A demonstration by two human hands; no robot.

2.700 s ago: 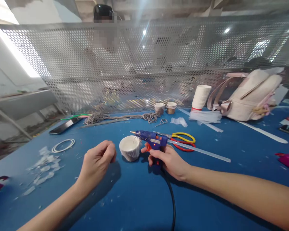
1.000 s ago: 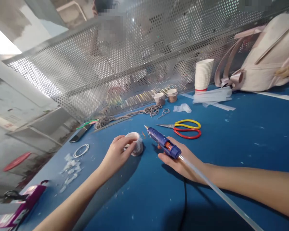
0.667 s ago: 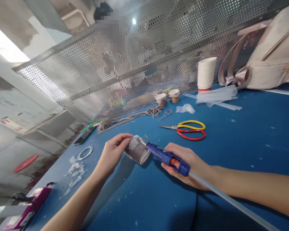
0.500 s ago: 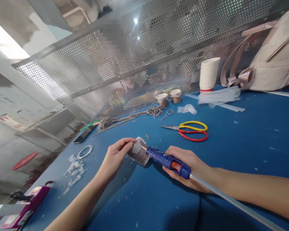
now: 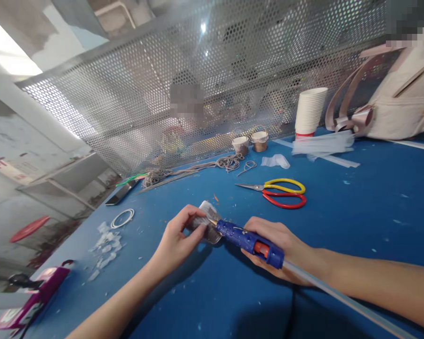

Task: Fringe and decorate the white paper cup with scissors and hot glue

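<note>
My left hand (image 5: 181, 240) pinches a small grey-brown piece (image 5: 212, 235) with a pale upper edge between thumb and fingers, a little above the blue table. Whether it is a cup or a flat scrap I cannot tell. My right hand (image 5: 277, 247) is wrapped round a blue hot glue gun (image 5: 238, 235), whose metal nozzle points left and meets or nearly meets the piece. From the back of the gun a long clear glue stick (image 5: 339, 292) runs to the lower right. Scissors (image 5: 281, 192) with yellow and red handles lie beyond my right hand.
Grey cord (image 5: 229, 162) lies along the back near two small wrapped cups (image 5: 259, 141). Stacked paper cups (image 5: 310, 113), translucent strips (image 5: 323, 143) and a pale bag (image 5: 399, 103) stand back right. At left are a phone (image 5: 122, 193), glue scraps (image 5: 106, 247) and a purple power strip (image 5: 38, 296).
My left fingers have shifted their hold, with the thumb now farther over the front of the grey-brown piece. The glue gun has moved slightly right and down in the picture.
</note>
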